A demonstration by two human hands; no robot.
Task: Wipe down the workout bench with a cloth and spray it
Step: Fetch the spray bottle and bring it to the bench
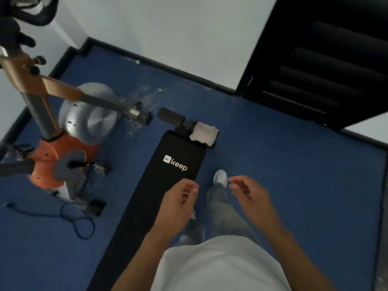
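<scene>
Honestly, left hand [181, 199] and right hand [249, 194] hang loose, holding nothing. The cloth [203, 134] on the bench [155, 185] looks soft and light, so pinching any edge should do.

Workout bench [168, 185] on the floor, cloth [203, 134] on its far right corner, padded roller [171, 117] beyond its far end, exercise bike [63, 133] to its left, shoe [220, 177] just right, left hand [180, 198] above its right edge, right hand [247, 192] further right.
</scene>
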